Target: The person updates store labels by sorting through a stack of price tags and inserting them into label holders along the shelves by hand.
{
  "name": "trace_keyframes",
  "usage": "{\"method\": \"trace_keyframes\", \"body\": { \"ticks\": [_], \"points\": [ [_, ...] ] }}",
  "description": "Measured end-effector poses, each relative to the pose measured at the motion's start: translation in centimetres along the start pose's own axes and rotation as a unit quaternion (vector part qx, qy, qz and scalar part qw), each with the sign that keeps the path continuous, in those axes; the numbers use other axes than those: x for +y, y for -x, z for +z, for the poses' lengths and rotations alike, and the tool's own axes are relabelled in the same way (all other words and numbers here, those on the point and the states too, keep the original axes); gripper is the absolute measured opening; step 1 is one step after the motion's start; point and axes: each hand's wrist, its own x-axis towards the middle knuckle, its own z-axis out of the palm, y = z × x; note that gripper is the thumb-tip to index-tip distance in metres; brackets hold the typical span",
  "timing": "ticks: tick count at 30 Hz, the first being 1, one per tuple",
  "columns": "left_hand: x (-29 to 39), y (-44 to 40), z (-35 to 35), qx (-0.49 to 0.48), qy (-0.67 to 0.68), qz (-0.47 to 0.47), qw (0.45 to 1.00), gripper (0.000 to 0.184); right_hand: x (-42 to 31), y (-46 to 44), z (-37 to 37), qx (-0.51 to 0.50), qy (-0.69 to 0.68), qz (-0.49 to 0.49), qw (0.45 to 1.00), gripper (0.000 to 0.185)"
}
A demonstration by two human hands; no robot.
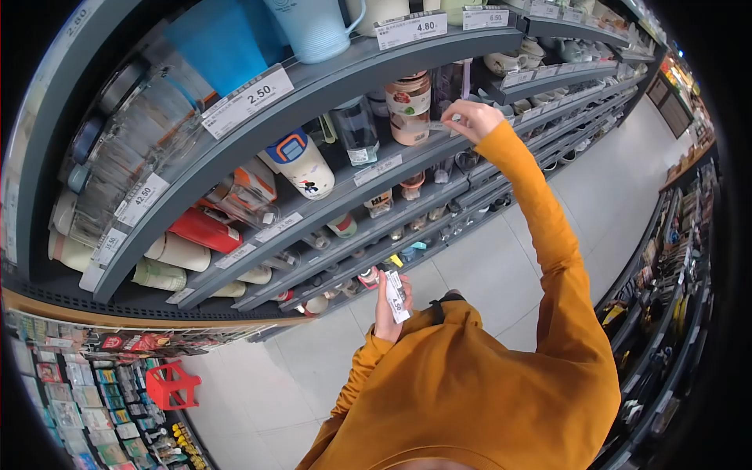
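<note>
My left hand [385,316] is low in front of my chest, fingers closed round a white price label [398,298] that reads 4.50. Up at the shelf, my right hand [475,120] is raised with thumb and fingertips pinched together; what lies between them, if anything, is too small to make out. It hovers by the shelf's front edge, just right of a clear jar [410,110] with a red label and pinkish lid. A dark clear tumbler [354,129] stands further left on that shelf.
Curved grey shelves hold a blue mug [317,27], a white cartoon bottle [304,166], a red bottle [205,229] and glass jars. Price labels [247,100] line their edges. A red stool [172,385] stands on the tiled floor [258,384]. More stocked racks [666,352] flank the right.
</note>
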Motion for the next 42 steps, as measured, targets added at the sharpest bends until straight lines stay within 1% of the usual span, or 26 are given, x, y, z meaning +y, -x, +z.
{"method": "trace_keyframes", "body": {
  "ticks": [3,4,5,7,9,10,11,13,16,17,18,19,20,22,23,26,31,34,35,36,37,38,39,40,41,42],
  "points": [
    [-1.3,-0.8,1.0,0.032,0.003,0.036,0.999,0.053,-3.0,3.4,-2.7,0.026,-0.121,0.092,0.988,0.011],
    [-1.8,-1.1,1.5,0.046,0.002,0.05,0.998,0.053,-2.5,5.4,-1.3,0.008,-0.231,0.101,0.968,0.01],
    [-2.3,-1.6,2.1,0.059,0.0,0.066,0.996,0.052,-1.6,7.8,1.2,-0.008,-0.337,0.108,0.935,0.01],
    [-3.2,-2.6,4.0,0.097,-0.029,0.077,0.992,0.047,-1.3,13.4,5.2,-0.13,-0.416,0.155,0.887,0.01],
    [-4.6,-3.9,5.5,0.127,-0.077,0.083,0.985,0.043,-2.3,18.3,7.9,-0.212,-0.515,0.243,0.794,0.014],
    [-5.6,-4.7,5.8,0.137,-0.111,0.082,0.981,0.042,-3.4,18.7,6.4,-0.27,-0.511,0.325,0.748,0.013],
    [-6.8,-5.7,6.0,0.147,-0.145,0.081,0.975,0.04,-2.1,21.2,8.7,-0.264,-0.557,0.299,0.729,0.014],
    [-9.4,-7.4,7.3,0.206,-0.102,0.112,0.967,0.039,0.3,22.2,8.5,-0.315,-0.586,0.289,0.688,0.015],
    [-12.9,-8.7,7.7,0.233,-0.094,0.085,0.964,0.041,5.8,20.4,7.9,-0.325,-0.575,0.253,0.707,0.015],
    [-13.5,-8.8,8.9,0.219,-0.072,0.092,0.969,0.04,8.6,19.9,9.7,-0.28,-0.562,0.224,0.746,0.016],
    [-13.7,-8.6,10.5,0.206,-0.048,0.101,0.972,0.04,11.2,18.9,11.6,-0.223,-0.482,0.209,0.821,0.017],
    [-14.0,-8.5,12.1,0.194,-0.024,0.112,0.974,0.039,13.6,17.4,13.5,-0.125,-0.381,0.147,0.904,0.019],
    [-14.4,-8.3,13.3,0.182,-0.004,0.117,0.976,0.041,15.1,15.6,13.9,-0.154,-0.271,0.18,0.933,0.022],
    [-15.6,-8.1,15.2,0.197,0.023,0.119,0.973,0.04,17.4,13.1,15.9,-0.127,-0.151,0.067,0.978,0.017],
    [-16.4,-7.9,15.8,0.205,0.036,0.121,0.971,0.04,18.8,12.9,17.9,-0.124,-0.102,0.015,0.987,0.017],
    [-18.4,-7.3,16.5,0.198,0.063,0.15,0.967,0.04,20.5,11.7,20.1,-0.273,-0.013,0.006,0.962,0.017],
    [-19.9,-7.8,15.6,0.206,0.118,0.148,0.96,0.031,22.3,11.0,21.0,-0.251,-0.036,-0.043,0.966,0.013],
    [-19.2,-8.8,16.3,0.245,0.102,0.184,0.946,0.029,20.3,11.4,16.9,-0.175,-0.089,-0.059,0.979,0.015],
    [-19.2,-9.3,16.6,0.253,0.1,0.202,0.941,0.03,19.5,12.1,15.2,-0.139,-0.164,-0.044,0.976,0.016],
    [-18.6,-9.7,17.3,0.269,0.088,0.221,0.933,0.032,18.6,13.4,13.1,-0.142,-0.229,-0.026,0.963,0.018],
    [-18.5,-10.3,17.6,0.273,0.084,0.23,0.93,0.032,17.9,15.2,12.5,-0.224,-0.311,0.078,0.92,0.015],
    [-18.3,-10.8,17.7,0.278,0.08,0.238,0.927,0.033,16.5,17.0,10.4,-0.272,-0.43,0.169,0.844,0.012],
    [-18.4,-11.1,17.6,0.285,0.076,0.247,0.923,0.033,16.2,19.6,10.2,-0.271,-0.569,0.183,0.755,0.012],
    [-19.0,-11.5,16.6,0.255,0.076,0.242,0.933,0.037,14.8,19.5,6.3,-0.326,-0.595,0.235,0.696,0.014],
    [-18.6,-11.6,18.1,0.264,0.091,0.228,0.933,0.037,14.4,21.1,5.2,-0.324,-0.599,0.274,0.679,0.016],
    [-17.6,-11.7,20.6,0.273,0.105,0.214,0.932,0.037,14.0,22.6,4.5,-0.306,-0.594,0.282,0.688,0.016]
  ]
}}
